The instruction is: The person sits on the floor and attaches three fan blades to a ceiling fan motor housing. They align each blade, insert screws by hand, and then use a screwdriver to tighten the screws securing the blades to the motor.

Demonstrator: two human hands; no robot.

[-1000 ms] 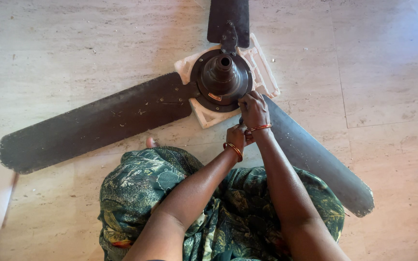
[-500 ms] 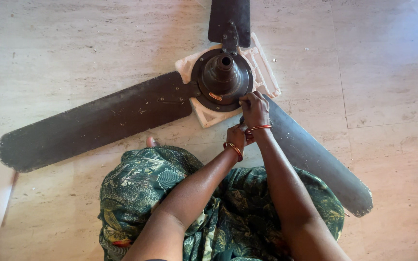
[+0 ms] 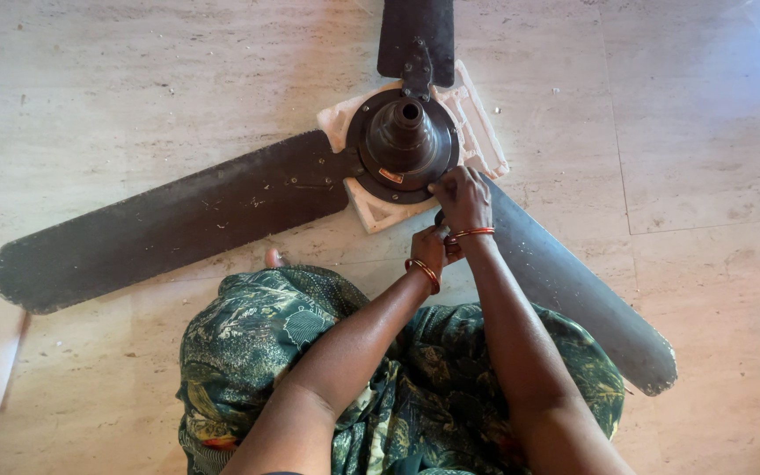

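lying on the tiled floor [image 3: 705,132], a dark three-bladed ceiling fan [image 3: 186,215] rests its motor hub [image 3: 402,141] on a white foam block [image 3: 477,123]. right hand [image 3: 462,198] grips the hub's near rim; left hand [image 3: 430,249] sits just beneath, its grasp hidden.

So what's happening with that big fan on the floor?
A person sits on the stone floor with a dark three-bladed ceiling fan lying flat in front of them. Its round motor hub rests on a white foam block. Both hands are at the near edge of the hub, where one blade joins it: the right hand presses on top, and the left hand is tucked just under it. What the fingers are gripping is hidden.
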